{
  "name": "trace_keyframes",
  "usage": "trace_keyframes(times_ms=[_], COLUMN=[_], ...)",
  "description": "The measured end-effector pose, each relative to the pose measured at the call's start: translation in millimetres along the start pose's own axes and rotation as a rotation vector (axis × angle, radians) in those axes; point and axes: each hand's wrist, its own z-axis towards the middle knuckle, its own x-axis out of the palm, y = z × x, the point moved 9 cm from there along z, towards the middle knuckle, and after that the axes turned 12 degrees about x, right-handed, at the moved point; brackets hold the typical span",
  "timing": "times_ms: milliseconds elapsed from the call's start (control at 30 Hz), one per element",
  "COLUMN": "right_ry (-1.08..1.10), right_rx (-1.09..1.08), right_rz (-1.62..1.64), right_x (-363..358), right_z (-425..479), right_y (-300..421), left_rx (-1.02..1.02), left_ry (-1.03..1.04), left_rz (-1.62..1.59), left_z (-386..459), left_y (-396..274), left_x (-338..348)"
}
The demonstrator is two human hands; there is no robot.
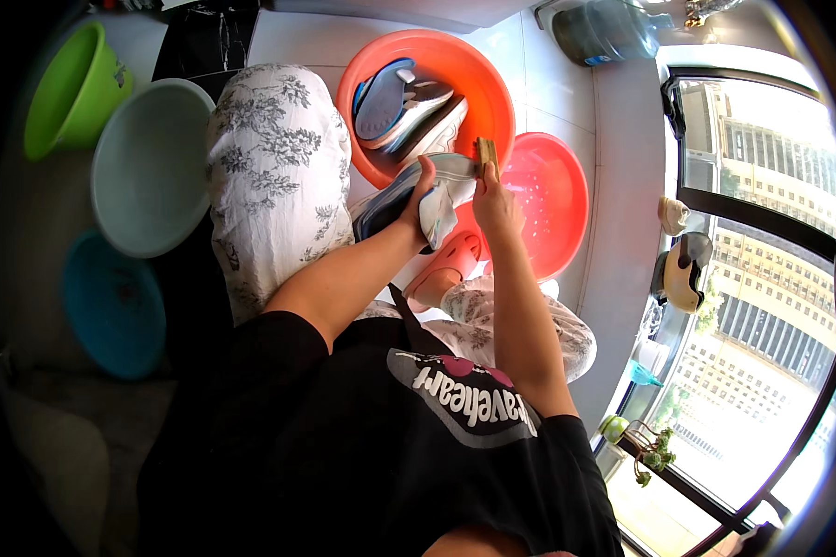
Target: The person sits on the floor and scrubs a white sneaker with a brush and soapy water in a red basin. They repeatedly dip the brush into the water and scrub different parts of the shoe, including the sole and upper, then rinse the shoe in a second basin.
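Note:
My left hand (pixel 418 202) grips a grey and white sneaker (pixel 453 166) over the near rim of an orange plastic basin (pixel 493 90). The shoe's pale tongue (pixel 437 214) flops out beside my wrist. In my right hand (pixel 496 203) is a small wooden scrubbing brush (pixel 486 152), held against one end of the sneaker; its bristles are mostly hidden. Inside the basin lie a blue insole (pixel 382 104), partly covering another blue piece, and footwear with a white sole (pixel 446 129).
A coral-pink basin (pixel 554 209) with whitish spots stands right of the orange one, near my pink clog (pixel 453 261). At left are a green bucket (pixel 63 97), a pale basin (pixel 150 167) and a blue basin (pixel 115 306). A large water bottle (pixel 602 33) lies by the window.

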Motion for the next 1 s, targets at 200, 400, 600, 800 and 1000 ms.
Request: trace_keyframes(times_ms=[200, 400, 600, 800, 1000], right_ry=[-0.033, -0.115, -0.093, -0.026, -0.012], right_rx=[-0.141, -0.08, -0.058, -0.099, 0.002], right_rz=[0.069, 0.11, 0.138, 0.104, 0.155], right_x=[17.6, 1.8, 13.0, 23.3, 14.5], right_z=[-64.7, -18.6, -25.6, -45.5, 5.2], right_y=[18.9, 10.0, 5.6, 11.1, -3.8], left_rx=[0.048, 0.1, 0.051, 0.054, -0.015], left_ry=[0.077, 0.034, 0.071, -0.041, 0.023], left_rz=[-0.287, -0.141, -0.178, -0.245, -0.073], left_z=[18.1, 15.4, 16.4, 18.6, 12.4], left_y=[0.3, -10.3, -7.0, -4.8, -0.7], left_x=[-3.1, 2.4, 9.0, -2.6, -3.4])
